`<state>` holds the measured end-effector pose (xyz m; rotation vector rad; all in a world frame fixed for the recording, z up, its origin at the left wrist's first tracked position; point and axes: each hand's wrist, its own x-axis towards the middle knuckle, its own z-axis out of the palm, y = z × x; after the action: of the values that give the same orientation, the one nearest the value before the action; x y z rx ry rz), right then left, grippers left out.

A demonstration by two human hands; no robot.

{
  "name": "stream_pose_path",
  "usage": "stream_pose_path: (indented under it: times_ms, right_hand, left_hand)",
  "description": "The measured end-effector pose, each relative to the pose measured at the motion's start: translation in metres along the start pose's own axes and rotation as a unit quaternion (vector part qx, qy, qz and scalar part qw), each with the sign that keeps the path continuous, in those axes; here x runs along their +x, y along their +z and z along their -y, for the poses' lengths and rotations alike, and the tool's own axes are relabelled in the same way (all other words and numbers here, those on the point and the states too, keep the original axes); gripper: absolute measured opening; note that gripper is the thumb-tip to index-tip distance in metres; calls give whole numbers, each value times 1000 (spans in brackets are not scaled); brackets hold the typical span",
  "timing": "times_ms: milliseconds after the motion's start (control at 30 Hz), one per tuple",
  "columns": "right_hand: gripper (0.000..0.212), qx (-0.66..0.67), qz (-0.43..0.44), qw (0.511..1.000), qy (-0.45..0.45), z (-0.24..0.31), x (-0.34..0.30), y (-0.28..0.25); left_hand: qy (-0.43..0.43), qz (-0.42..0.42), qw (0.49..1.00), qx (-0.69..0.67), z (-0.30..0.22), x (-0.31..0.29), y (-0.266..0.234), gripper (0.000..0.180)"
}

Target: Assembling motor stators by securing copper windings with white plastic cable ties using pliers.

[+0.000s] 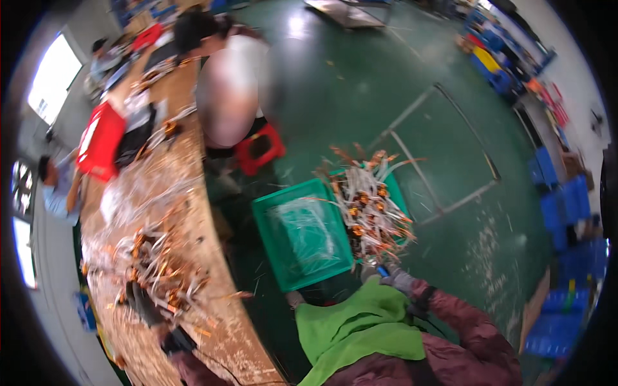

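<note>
At left, the worktop point(225, 321) bears a wire heap point(154, 264); rightward, a crate point(264, 238) sits beside a second crate point(394, 191) holding wire bundles point(372, 215).

No legible text, labels, brands, numbers or signs; any lettering too small or blurred.

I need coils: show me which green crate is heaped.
The right-hand crate, heaped with copper-coloured coils and white leads; the left-hand crate shows clear plastic, unheaped.

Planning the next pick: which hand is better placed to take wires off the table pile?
Probably left: the left hand is at the pile; the right hand is by the filled crate, apparently holding a blue tool.
</note>
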<state>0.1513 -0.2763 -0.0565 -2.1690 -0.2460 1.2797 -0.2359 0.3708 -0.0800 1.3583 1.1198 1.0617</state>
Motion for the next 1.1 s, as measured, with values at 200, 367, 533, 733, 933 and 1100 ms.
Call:
stream_pose_path:
  times_ms: [200,367,533,733,933,1100]
  right_hand:
    - [51,-14,61,998,22,-155,63,39]
    - [45,85,19,991,105,-234,70,61]
    - [45,260,-18,928,265,-296,39,53]
    - [36,527,-93,805,255,-314,7,27]
    - [39,442,-65,861,243,-309,4,0]
    - [40,567,-110,774,259,-324,6,9]
  left_hand:
    - [-8,145,987,71,-71,-126,216,34]
    - [-273,340,898,58,25,-246,408,24]
    - [-555,332,762,-26,201,-397,534,34]
    - [-446,292,843,70,385,-504,601,17]
    - [-536,119,828,113,455,-501,645,34]
    - [-598,105,794,2,450,-516,653,31]
